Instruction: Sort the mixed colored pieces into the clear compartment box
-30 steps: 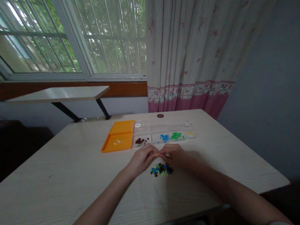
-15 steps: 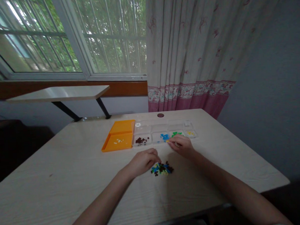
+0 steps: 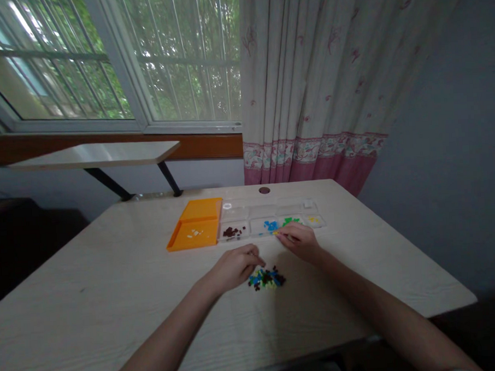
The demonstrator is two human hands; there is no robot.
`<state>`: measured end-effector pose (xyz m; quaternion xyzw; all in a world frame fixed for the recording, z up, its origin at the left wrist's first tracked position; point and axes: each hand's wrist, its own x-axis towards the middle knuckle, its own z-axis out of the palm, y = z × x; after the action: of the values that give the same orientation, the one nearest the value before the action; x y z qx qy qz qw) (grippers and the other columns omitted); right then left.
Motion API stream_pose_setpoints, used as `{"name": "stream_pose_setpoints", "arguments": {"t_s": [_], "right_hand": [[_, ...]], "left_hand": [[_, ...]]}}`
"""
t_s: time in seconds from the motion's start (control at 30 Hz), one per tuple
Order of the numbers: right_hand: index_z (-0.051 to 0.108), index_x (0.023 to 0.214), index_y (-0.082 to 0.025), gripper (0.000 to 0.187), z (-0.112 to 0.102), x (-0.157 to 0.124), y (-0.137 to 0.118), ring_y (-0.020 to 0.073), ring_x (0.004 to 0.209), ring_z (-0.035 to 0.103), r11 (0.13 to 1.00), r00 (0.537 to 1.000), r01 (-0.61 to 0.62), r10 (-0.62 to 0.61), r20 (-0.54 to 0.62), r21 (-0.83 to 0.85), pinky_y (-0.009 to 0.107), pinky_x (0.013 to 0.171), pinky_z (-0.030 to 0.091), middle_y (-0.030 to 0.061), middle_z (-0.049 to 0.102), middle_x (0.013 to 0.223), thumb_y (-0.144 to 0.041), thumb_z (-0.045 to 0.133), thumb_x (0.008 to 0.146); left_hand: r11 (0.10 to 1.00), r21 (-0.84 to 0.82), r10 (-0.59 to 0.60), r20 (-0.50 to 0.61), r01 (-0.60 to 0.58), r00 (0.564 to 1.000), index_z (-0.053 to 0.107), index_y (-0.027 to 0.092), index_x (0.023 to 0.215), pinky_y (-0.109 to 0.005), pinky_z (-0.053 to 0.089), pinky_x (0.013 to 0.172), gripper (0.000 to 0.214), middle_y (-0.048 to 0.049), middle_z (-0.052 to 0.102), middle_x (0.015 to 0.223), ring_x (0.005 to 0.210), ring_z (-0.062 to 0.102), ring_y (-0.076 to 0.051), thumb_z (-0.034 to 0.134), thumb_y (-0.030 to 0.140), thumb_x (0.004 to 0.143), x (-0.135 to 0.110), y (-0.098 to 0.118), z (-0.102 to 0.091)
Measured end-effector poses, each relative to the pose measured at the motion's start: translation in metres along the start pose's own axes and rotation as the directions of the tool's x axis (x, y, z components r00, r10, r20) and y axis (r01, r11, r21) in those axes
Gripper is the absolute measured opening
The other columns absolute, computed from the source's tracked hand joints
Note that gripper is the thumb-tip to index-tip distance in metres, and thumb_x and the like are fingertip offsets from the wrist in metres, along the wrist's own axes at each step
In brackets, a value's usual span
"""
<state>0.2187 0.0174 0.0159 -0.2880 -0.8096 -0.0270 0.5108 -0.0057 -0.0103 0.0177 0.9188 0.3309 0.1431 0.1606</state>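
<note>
A small pile of mixed coloured pieces [image 3: 267, 278] lies on the pale wooden table [image 3: 113, 301]. My left hand [image 3: 234, 267] rests just left of the pile, fingers curled and pinched together. My right hand [image 3: 298, 240] is further back at the front edge of a clear compartment tray [image 3: 257, 213], pinching a tiny yellow piece. The tray holds dark brown pieces [image 3: 232, 231], blue pieces [image 3: 270, 225], green pieces [image 3: 290, 221] and yellow pieces [image 3: 314, 220] in separate compartments.
An orange lid or tray [image 3: 197, 225] with a few white bits lies left of the clear tray. A round hole [image 3: 264, 190] sits near the table's far edge. Behind are a window, a wall shelf [image 3: 94, 155] and a pink-hemmed curtain [image 3: 321, 95].
A second ago both hands pinched together above the pile. My right hand then moved back and right to the tray's front edge with a yellow piece; my left hand stayed by the pile.
</note>
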Motion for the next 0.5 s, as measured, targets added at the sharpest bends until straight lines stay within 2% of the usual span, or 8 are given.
{"name": "stream_pose_setpoints", "arguments": {"t_s": [0.2,0.3,0.4,0.5], "right_hand": [[0.066,0.080,-0.020,0.011,0.002,-0.002,0.003,0.0101,0.061,0.059,1.000,1.000,-0.003,0.003,-0.006,0.003,0.019,0.059,0.047,0.0018,0.067,0.069,-0.021,0.055,0.081],[0.067,0.083,-0.020,0.016,-0.010,0.001,0.012,0.0109,0.065,0.060,0.997,0.985,-0.009,0.023,0.169,-0.081,0.020,0.062,0.046,0.0029,0.067,0.073,-0.025,0.051,0.084],[0.068,0.089,-0.020,0.022,-0.036,0.007,0.031,0.0135,0.072,0.062,0.969,0.900,-0.029,0.132,0.415,-0.245,0.022,0.066,0.045,0.0041,0.068,0.079,-0.028,0.047,0.086],[0.068,0.091,-0.021,0.025,-0.068,0.008,0.060,0.0169,0.079,0.063,0.886,0.779,-0.147,0.378,0.501,-0.440,0.023,0.069,0.044,0.0050,0.069,0.090,-0.028,0.045,0.085]], "left_hand": [[0.997,0.062,-0.032,-0.029,0.034,0.999,0.060,0.023,0.098,-0.021,0.043,0.077,0.023,-0.0031,0.056,0.092,0.086,0.056,-0.014,0.041,0.020,0.085,0.000,-0.003,0.000],[0.997,0.071,-0.039,-0.040,0.042,0.998,0.060,0.022,0.096,-0.021,0.043,0.075,0.021,-0.0029,0.056,0.090,0.086,0.056,-0.014,0.041,0.024,0.086,0.001,-0.003,-0.001],[0.996,0.073,-0.046,-0.047,0.049,0.998,0.060,0.021,0.094,-0.021,0.043,0.075,0.021,-0.0030,0.057,0.090,0.086,0.057,-0.015,0.041,0.026,0.086,0.001,-0.003,-0.001],[0.996,0.067,-0.051,-0.054,0.054,0.997,0.060,0.021,0.092,-0.022,0.043,0.076,0.019,-0.0030,0.059,0.090,0.086,0.057,-0.015,0.044,0.026,0.086,0.002,-0.003,0.000]]}}
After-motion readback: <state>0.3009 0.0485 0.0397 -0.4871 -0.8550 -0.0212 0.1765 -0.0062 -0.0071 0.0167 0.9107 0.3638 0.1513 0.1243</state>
